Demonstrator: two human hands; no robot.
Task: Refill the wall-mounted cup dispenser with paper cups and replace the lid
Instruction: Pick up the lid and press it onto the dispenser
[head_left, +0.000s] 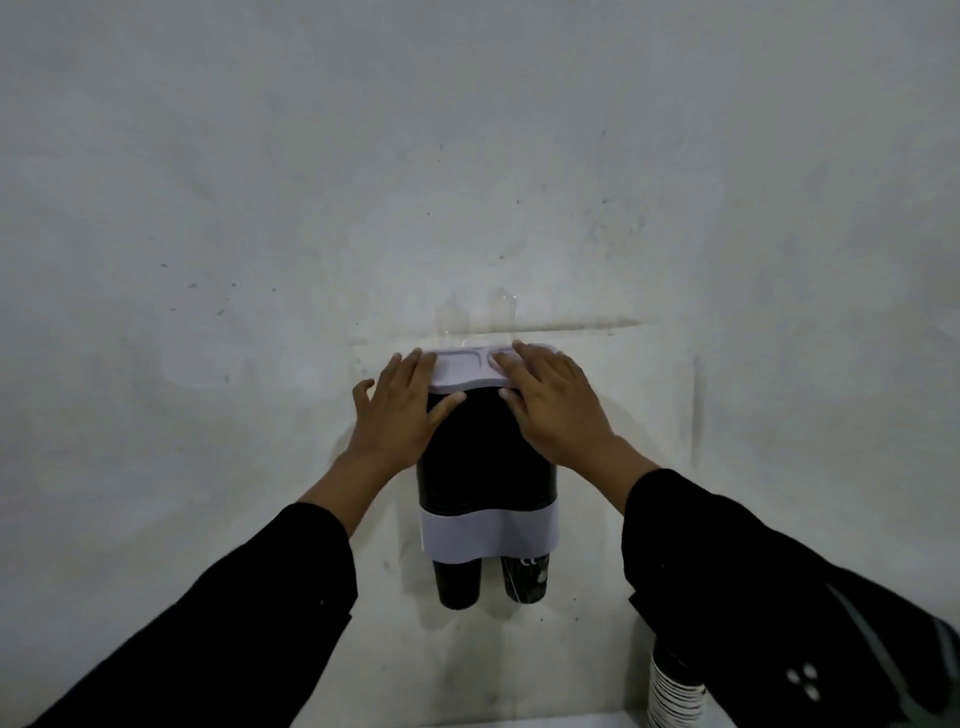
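Head view, looking forward and down at a pale, scuffed wall (467, 156). Wall-mounted cup dispenser (485, 452) fixed at centre: dark twin-tube body, pale band (488, 535) across lower part. Pale lid (465, 371) seated on top of dispenser, two shallow recesses visible in upper face, back edge against wall.

Left hand (400, 410) placed on left end of lid and upper left flank of dispenser; fingers spread wide and flat, tips reaching lid edge and wall, thumb laid across dark body below lid. Not gripping anything.

Right hand (556, 402) laid flat on right end of lid; fingers extended and slightly apart, palm down, thumb tucked under front lip of lid against dark body. Pressing contact only, no enclosing grasp seen.

Both forearms in black sleeves (234, 613), entering from lower corners.

Paper cups: two dark cup bottoms (457, 582) protruding beneath pale band, left one plain, right one carrying pale markings, illegible. Tubes above band read dark throughout; fill level cannot be judged.

Spare stack of cups (672, 691) standing at lower right, ribbed pale rims visible, partly hidden behind right sleeve, well apart from dispenser. Pale surface edge (571, 722) just visible at bottom of frame beside stack.
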